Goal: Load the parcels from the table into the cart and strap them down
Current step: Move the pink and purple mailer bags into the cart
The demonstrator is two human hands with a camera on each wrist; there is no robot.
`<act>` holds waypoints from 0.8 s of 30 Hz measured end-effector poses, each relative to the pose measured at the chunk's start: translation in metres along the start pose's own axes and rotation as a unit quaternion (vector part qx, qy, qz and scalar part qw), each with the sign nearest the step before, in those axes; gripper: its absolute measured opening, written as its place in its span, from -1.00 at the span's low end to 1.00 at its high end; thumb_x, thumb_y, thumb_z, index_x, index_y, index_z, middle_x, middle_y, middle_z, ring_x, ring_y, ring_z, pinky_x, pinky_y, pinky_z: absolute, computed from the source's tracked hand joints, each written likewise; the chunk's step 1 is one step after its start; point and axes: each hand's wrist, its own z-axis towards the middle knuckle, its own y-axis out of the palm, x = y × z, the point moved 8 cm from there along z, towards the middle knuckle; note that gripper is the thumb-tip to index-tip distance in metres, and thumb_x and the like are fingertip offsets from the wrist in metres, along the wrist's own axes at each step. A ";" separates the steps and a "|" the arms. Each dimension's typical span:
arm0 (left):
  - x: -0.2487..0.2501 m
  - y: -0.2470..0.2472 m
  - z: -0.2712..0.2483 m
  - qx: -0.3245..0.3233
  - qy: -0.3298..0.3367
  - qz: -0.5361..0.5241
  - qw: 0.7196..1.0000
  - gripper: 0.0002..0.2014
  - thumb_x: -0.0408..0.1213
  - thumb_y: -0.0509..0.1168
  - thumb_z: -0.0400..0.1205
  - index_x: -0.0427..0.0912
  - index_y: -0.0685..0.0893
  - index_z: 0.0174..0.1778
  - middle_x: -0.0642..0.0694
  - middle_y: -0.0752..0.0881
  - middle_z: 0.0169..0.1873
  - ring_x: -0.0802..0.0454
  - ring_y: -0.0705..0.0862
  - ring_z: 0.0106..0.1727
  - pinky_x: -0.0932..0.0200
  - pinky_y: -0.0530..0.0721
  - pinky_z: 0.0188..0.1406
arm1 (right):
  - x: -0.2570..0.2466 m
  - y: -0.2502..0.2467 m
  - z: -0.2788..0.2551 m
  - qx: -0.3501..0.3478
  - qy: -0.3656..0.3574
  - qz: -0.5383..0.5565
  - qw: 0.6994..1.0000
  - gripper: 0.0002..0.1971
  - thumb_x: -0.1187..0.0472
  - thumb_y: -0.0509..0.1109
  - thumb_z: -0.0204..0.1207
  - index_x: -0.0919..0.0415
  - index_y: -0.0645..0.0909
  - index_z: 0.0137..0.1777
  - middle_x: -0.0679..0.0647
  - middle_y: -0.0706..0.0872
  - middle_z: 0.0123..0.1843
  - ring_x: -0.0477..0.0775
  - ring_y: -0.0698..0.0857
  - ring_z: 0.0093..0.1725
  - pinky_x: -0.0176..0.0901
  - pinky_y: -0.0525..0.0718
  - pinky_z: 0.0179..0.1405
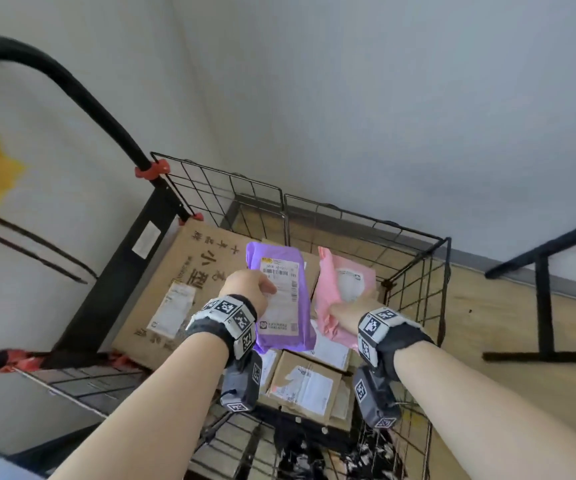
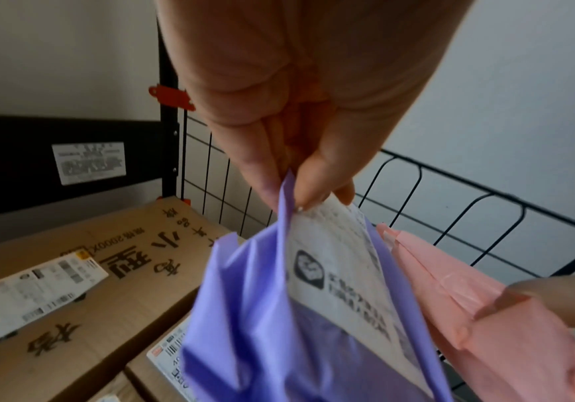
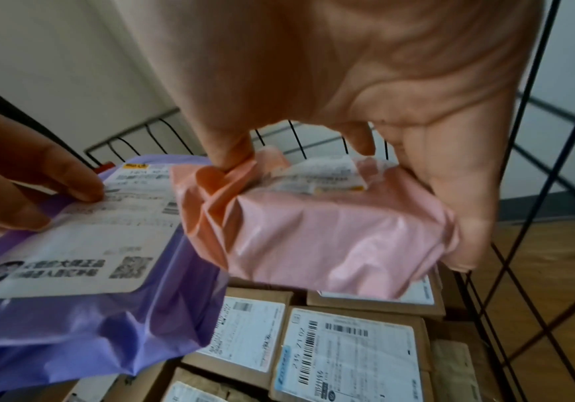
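Observation:
My left hand [image 1: 250, 289] pinches the edge of a purple mailer bag [image 1: 284, 299] with a white shipping label, holding it over the black wire cart [image 1: 414, 268]. In the left wrist view the thumb and fingers [image 2: 308, 190] pinch the purple bag [image 2: 279, 326] at its top edge. My right hand [image 1: 348, 308] grips a pink mailer parcel [image 1: 345, 289] just right of the purple one. Its thumb and fingers [image 3: 461, 239] are wrapped round the pink parcel [image 3: 320, 236]. Both parcels hang above cardboard boxes in the cart.
A large flat cardboard box [image 1: 182, 282] with printed characters lies at the cart's left. Several small labelled boxes [image 1: 305, 386] fill the cart floor. The cart's black handle [image 1: 72, 88] rises at the left. A dark table frame [image 1: 549, 289] stands on the wooden floor at right.

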 end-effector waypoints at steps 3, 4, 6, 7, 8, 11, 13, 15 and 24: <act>-0.001 0.024 0.026 -0.018 -0.005 -0.009 1.000 -0.63 -0.55 0.19 0.52 -0.06 0.77 0.02 -0.04 0.71 0.16 -0.04 0.67 0.18 0.19 0.62 0.22 | 0.014 0.016 0.042 0.006 0.031 0.024 0.999 0.14 -0.06 0.47 -0.02 0.10 0.00 0.59 0.18 0.56 0.32 0.29 0.67 0.17 0.11 0.69 0.17; -0.001 0.033 0.034 -0.025 -0.005 -0.013 1.000 -0.63 -0.56 0.17 0.51 -0.06 0.76 -0.02 -0.04 0.72 0.13 -0.03 0.67 0.16 0.19 0.62 0.20 | 0.021 0.020 0.054 0.006 0.051 0.027 0.998 0.16 -0.07 0.46 -0.06 0.05 -0.04 0.58 0.21 0.58 0.27 0.29 0.70 0.11 0.13 0.72 0.11; 0.000 0.050 0.051 -0.036 -0.010 -0.018 0.999 -0.63 -0.56 0.16 0.50 0.00 0.73 -0.12 0.00 0.73 0.04 0.01 0.66 0.04 0.25 0.61 0.07 | 0.033 0.028 0.076 0.008 0.073 0.026 0.997 0.17 -0.04 0.50 0.01 -0.01 -0.12 0.60 0.27 0.53 0.29 0.31 0.68 0.11 0.16 0.71 0.11; 0.002 0.058 0.059 -0.038 -0.012 -0.017 0.999 -0.64 -0.56 0.16 0.51 0.03 0.69 -0.17 0.02 0.72 -0.02 0.04 0.63 -0.05 0.28 0.58 -0.04 | 0.038 0.031 0.086 0.012 0.079 0.019 0.997 0.16 -0.02 0.52 0.09 -0.02 -0.15 0.61 0.30 0.47 0.35 0.33 0.65 0.17 0.18 0.68 0.15; 0.003 0.065 0.066 -0.040 -0.013 -0.017 0.999 -0.64 -0.56 0.16 0.52 0.05 0.67 -0.19 0.05 0.70 -0.07 0.07 0.60 -0.12 0.31 0.55 -0.12 | 0.036 0.025 0.085 0.021 0.082 0.012 0.996 0.14 -0.02 0.53 0.14 -0.03 -0.16 0.61 0.31 0.43 0.39 0.34 0.63 0.19 0.19 0.67 0.16; 0.013 0.083 0.086 -0.048 -0.006 -0.019 0.999 -0.65 -0.58 0.18 0.54 0.01 0.69 -0.14 0.08 0.63 -0.14 0.06 0.60 -0.11 0.30 0.56 -0.13 | 0.042 0.022 0.101 0.027 0.098 -0.032 0.994 0.15 -0.08 0.55 0.22 0.00 -0.20 0.63 0.32 0.31 0.50 0.35 0.56 0.31 0.16 0.63 0.24; 0.021 0.093 0.097 -0.061 0.000 -0.010 0.998 -0.66 -0.58 0.19 0.54 0.01 0.67 -0.14 0.07 0.63 -0.10 0.06 0.59 -0.07 0.26 0.60 -0.08 | 0.044 0.018 0.107 0.019 0.102 -0.054 0.993 0.13 -0.12 0.53 0.25 0.03 -0.19 0.63 0.32 0.34 0.47 0.33 0.57 0.29 0.14 0.65 0.22; 0.031 0.102 0.108 -0.072 0.017 0.003 0.997 -0.64 -0.59 0.18 0.53 0.04 0.64 -0.17 0.03 0.64 0.00 0.03 0.58 -0.04 0.22 0.63 -0.04 | 0.048 0.012 0.111 0.021 0.104 -0.076 0.992 0.07 -0.13 0.50 0.34 0.08 -0.17 0.64 0.32 0.29 0.48 0.31 0.57 0.26 0.07 0.67 0.17; 0.049 0.117 0.148 -0.081 0.018 -0.006 0.997 -0.56 -0.58 0.17 0.55 -0.04 0.68 0.21 -0.05 0.58 0.29 -0.11 0.62 0.24 0.14 0.62 0.16 | 0.042 0.013 0.112 0.034 0.088 -0.025 0.995 -0.03 -0.10 0.42 0.48 -0.10 -0.24 0.65 0.33 0.32 0.27 0.24 0.62 0.04 0.11 0.68 0.10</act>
